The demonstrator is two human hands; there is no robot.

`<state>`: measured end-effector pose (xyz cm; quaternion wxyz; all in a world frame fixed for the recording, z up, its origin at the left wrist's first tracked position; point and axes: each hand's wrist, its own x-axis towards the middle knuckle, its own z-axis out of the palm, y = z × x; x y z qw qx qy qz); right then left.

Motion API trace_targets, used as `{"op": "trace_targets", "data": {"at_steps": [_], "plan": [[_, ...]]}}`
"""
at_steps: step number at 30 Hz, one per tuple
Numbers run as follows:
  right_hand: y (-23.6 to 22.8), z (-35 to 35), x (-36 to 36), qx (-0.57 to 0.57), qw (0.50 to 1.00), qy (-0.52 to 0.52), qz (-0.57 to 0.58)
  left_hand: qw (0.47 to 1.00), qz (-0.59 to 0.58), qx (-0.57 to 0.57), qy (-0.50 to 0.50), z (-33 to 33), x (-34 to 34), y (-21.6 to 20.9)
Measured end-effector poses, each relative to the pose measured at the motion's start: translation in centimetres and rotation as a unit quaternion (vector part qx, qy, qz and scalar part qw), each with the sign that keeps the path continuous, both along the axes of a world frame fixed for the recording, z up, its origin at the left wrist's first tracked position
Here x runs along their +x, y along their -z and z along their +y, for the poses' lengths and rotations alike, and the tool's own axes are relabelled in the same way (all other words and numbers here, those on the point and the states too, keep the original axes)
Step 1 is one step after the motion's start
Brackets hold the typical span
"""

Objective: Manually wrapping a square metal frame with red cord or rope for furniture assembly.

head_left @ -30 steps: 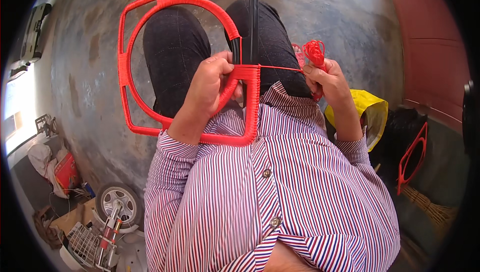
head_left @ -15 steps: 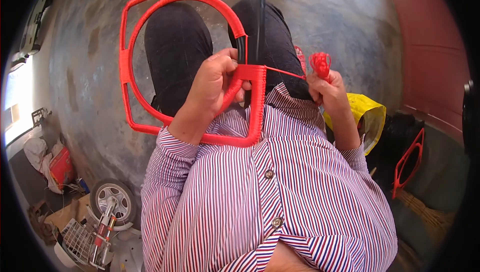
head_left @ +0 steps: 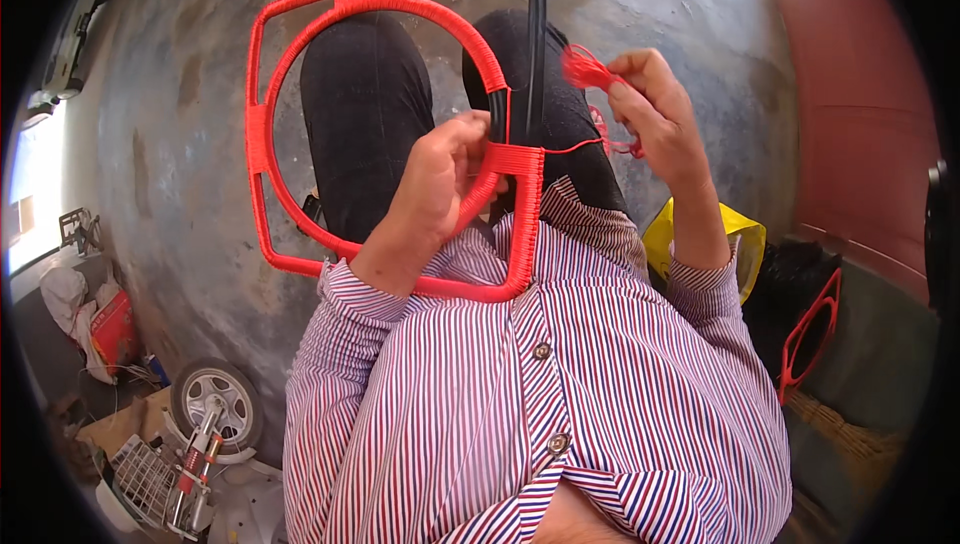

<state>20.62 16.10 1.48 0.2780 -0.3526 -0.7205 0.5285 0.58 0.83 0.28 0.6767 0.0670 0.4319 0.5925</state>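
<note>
A squarish metal frame with a ring inside it (head_left: 258, 139) rests over my lap, mostly wrapped in red cord. Its far right corner and a short piece of the ring are bare black tube. My left hand (head_left: 436, 179) is closed round the ring at its right side, beside the wrapped band; some fingertips are hidden behind it. From that band a strand of red cord (head_left: 575, 147) runs slightly slack to my right hand (head_left: 655, 114). The right fingers pinch a looped bundle of red cord (head_left: 588, 69), raised above my right thigh.
A yellow bag (head_left: 742, 229) and a black bag (head_left: 790, 274) stand at my right, near another red frame (head_left: 812, 334) and a straw broom (head_left: 845, 429). At lower left are a small wheel (head_left: 215, 406) and a red box (head_left: 115, 329). A red panel (head_left: 850, 94) rises at right.
My right hand has moved up and away with the cord bundle, which now points left. The strand has gone from taut to slacker. The frame has shifted slightly nearer and right.
</note>
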Motion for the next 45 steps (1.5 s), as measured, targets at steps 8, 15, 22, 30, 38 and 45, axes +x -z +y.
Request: {"op": "trace_targets", "data": {"at_steps": [8,15,22,30,38,45], "plan": [[-2.7,-3.5,-7.0,0.420,0.883,-0.182,-0.103,0.937,0.294,0.125,-0.142,-0.1,1.8,-0.5],[0.0,-1.0,-4.6,0.431,0.901,0.018,-0.041,0.988,0.112,-0.019,-0.101,-0.1,0.1,1.6],[1.6,-3.9,-3.1,0.204,0.962,-0.130,-0.123,0.997,0.015,-0.009,-0.069,0.8,0.6,0.4],[1.1,-1.6,-0.2,-0.037,0.983,-0.086,0.157,0.997,-0.018,-0.004,-0.081,0.1,0.2,-0.6],[-2.7,2.9,10.5,-0.262,0.848,-0.042,0.458,0.998,-0.035,0.035,-0.031,0.1,0.1,-0.1],[-0.3,0.8,6.1,-0.274,0.906,0.112,0.302,0.997,-0.032,0.062,-0.019,0.2,0.3,-0.8]]}}
